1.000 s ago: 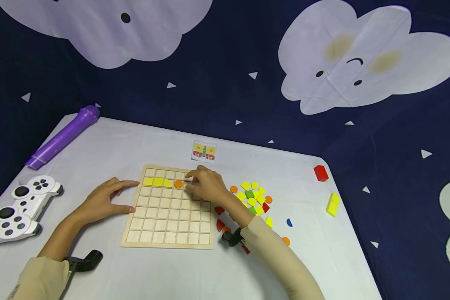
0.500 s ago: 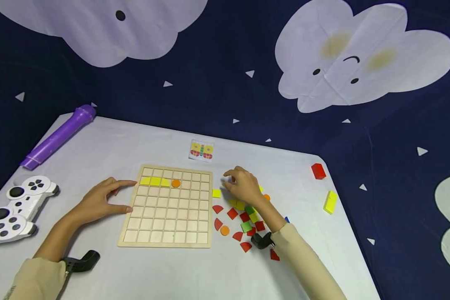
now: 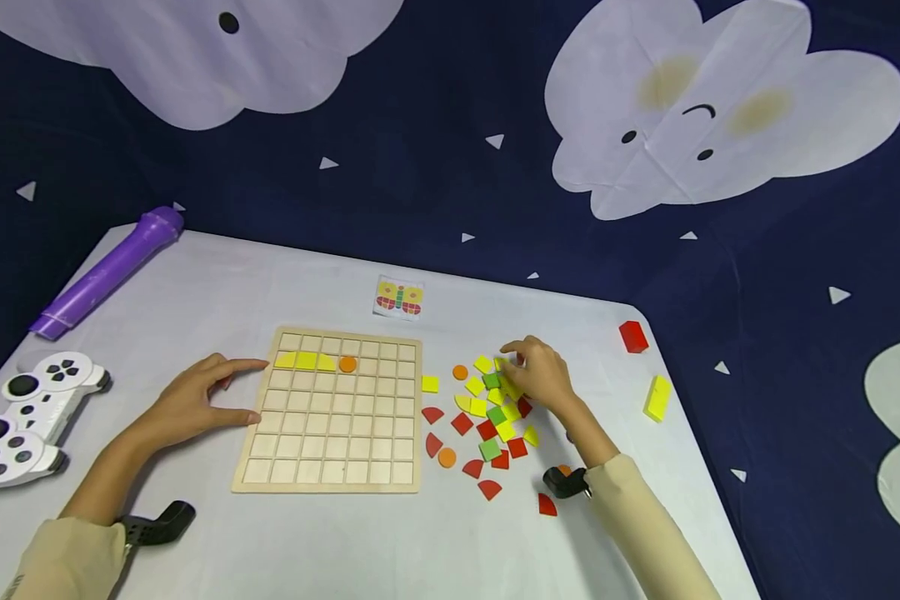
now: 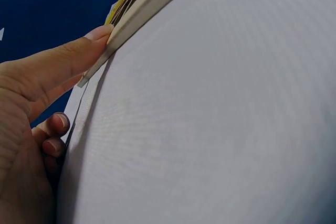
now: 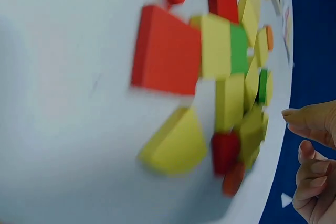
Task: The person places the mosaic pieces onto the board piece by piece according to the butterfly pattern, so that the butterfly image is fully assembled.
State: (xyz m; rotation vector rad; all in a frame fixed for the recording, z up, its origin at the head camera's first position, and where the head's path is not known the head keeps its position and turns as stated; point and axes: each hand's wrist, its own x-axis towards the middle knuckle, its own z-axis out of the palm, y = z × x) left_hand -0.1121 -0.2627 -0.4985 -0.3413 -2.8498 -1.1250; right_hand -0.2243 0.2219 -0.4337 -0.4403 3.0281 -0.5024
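A wooden grid board [image 3: 337, 425] lies flat, with a row of yellow pieces [image 3: 306, 361] and an orange disc [image 3: 347, 364] in its second row from the back. My left hand [image 3: 195, 404] rests at the board's left side, thumb and forefinger spread along the edge; the left wrist view shows the thumb [image 4: 79, 59] touching the rim. Over the heap of loose pieces right of the board, my right hand [image 3: 543, 375] hovers with thumb and forefinger apart, holding nothing. Below it are yellow squares [image 3: 495, 397], green squares [image 3: 490, 450] and red quarter circles [image 3: 490, 490].
A butterfly picture card [image 3: 399, 298] lies behind the board. At the left are a white game controller [image 3: 37, 417] and a purple microphone [image 3: 108, 273]. A red block [image 3: 633, 337] and a yellow block [image 3: 657, 398] sit near the table's right edge.
My right hand has moved right from the board's back right corner to over the loose pieces. My left hand stays at the board's left edge.
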